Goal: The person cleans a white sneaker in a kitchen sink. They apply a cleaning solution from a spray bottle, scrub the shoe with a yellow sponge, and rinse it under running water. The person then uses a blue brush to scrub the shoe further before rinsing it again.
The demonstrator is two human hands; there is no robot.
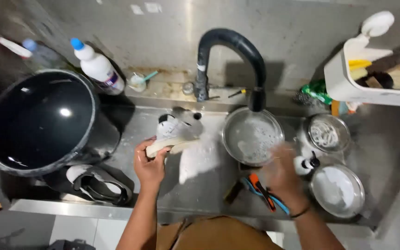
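Steel sink (200, 194), seen from above. Left hand (150, 164) is closed around the sole of a white shoe (181, 132) with black patches and holds it up over the basin. The shoe's long axis runs from the hand up and to the right, toward the black tap (230, 51). White foam trails below it on the sink floor.

Right hand (281, 173) is motion-blurred, well to the right of the shoe, just below a round steel bowl (253, 135) of soapy water under the spout. Whether its fingers are spread or curled around something cannot be told. The left hand is on the shoe; the right is apart from it.

Nearby: an orange-handled brush (261, 189) lies below the bowl, and a large black pot (40, 121) stands at left.
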